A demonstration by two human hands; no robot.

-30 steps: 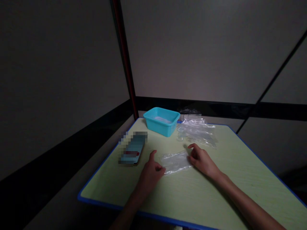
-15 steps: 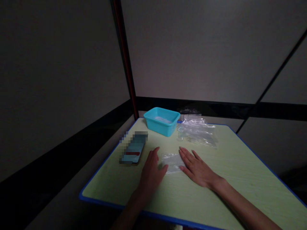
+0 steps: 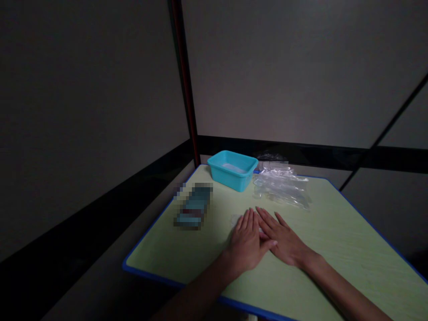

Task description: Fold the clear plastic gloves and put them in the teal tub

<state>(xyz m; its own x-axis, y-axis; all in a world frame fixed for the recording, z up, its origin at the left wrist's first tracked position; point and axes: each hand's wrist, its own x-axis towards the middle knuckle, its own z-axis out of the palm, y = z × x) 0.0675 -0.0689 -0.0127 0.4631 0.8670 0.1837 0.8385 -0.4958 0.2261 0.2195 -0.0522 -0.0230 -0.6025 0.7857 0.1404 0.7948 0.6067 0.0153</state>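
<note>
A clear plastic bag (image 3: 235, 219), folded small, lies on the table and is mostly covered by my hands. My left hand (image 3: 246, 244) rests flat on it with fingers stretched forward and the thumb out to the right, reaching my other hand. Close beside it, my right hand (image 3: 280, 236) lies flat at the bag's right side, palm down, fingers extended. Only the bag's left edge and a sliver between the hands show.
A turquoise plastic basin (image 3: 230, 178) stands at the back of the pale green table (image 3: 334, 249), something whitish inside it. Clear plastic bags (image 3: 282, 185) lie in a loose pile right of it. A blurred-out phone (image 3: 194, 207) lies at left. Walls enclose the back and left.
My left hand has moved right from beside the bag onto it, now touching my right hand. My right hand stays flat at the same place. The view has turned slightly left.
</note>
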